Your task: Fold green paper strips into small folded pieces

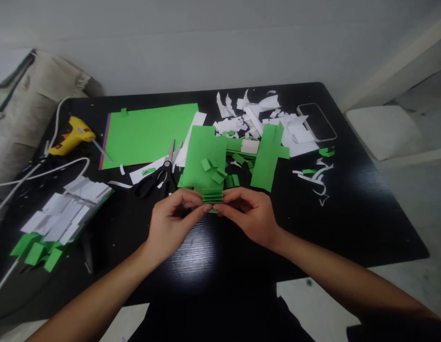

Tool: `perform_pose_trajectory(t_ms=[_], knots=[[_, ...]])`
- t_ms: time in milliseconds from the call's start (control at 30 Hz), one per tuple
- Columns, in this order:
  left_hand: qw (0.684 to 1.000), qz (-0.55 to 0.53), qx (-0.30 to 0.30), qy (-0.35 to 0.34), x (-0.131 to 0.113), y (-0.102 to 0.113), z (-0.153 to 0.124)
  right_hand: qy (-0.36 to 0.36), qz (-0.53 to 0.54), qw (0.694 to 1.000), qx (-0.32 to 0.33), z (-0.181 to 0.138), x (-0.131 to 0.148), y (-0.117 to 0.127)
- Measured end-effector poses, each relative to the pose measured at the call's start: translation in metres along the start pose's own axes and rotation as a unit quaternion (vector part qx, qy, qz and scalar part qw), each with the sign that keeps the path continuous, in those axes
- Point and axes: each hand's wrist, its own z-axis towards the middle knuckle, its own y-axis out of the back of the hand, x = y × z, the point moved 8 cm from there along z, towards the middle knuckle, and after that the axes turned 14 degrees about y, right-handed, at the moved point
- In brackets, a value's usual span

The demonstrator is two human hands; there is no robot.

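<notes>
Between both hands is a small folded piece of green paper [212,195] with several creased layers. My left hand [176,218] pinches its left end, thumb in front and fingers behind. On the other end my right hand [251,216] has a matching pinch, and the two thumb tips nearly meet. Just beyond the hands lies a green paper sheet [202,147] with small folded green pieces [216,175] on it. Black-handled scissors [167,166] rest to the left of that sheet, blades pointing away. A green strip [265,159] lies to its right.
A yellow glue gun [72,137] with a white cord [60,114] sits at the left. Nearer is a stack of white folded paper pieces [69,209] on green ones. Large green sheets [149,133], white scraps [254,111] and a phone [316,122] lie along the back of the black table [330,228].
</notes>
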Motion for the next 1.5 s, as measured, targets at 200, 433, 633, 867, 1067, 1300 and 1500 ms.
perform_pose_trajectory(t_ms=[200, 433, 633, 867, 1067, 1300, 1500], knots=[[0.996, -0.062, -0.010, 0.063, 0.006, -0.001, 0.004, -0.051, 0.048, 0.998, 0.002, -0.001, -0.005, -0.005], [0.983, -0.133, 0.039, 0.123, 0.016, -0.007, 0.007, -0.116, 0.111, 0.987, -0.006, -0.002, -0.014, -0.008], [0.975, -0.160, 0.061, 0.143, 0.019, -0.010, 0.009, -0.157, 0.131, 0.979, 0.003, -0.003, -0.020, -0.010], [0.970, -0.164, 0.071, 0.167, 0.027, -0.012, 0.010, -0.150, 0.124, 0.981, -0.005, -0.002, -0.026, -0.008], [0.969, -0.144, 0.084, 0.182, 0.031, -0.012, 0.012, -0.160, 0.113, 0.981, 0.004, -0.003, -0.027, -0.008], [0.968, -0.143, 0.082, 0.189, 0.030, -0.013, 0.011, -0.174, 0.124, 0.977, 0.007, -0.003, -0.027, -0.007], [0.971, -0.123, 0.091, 0.183, 0.023, -0.016, 0.007, -0.200, 0.142, 0.969, -0.004, -0.003, -0.036, -0.005]])
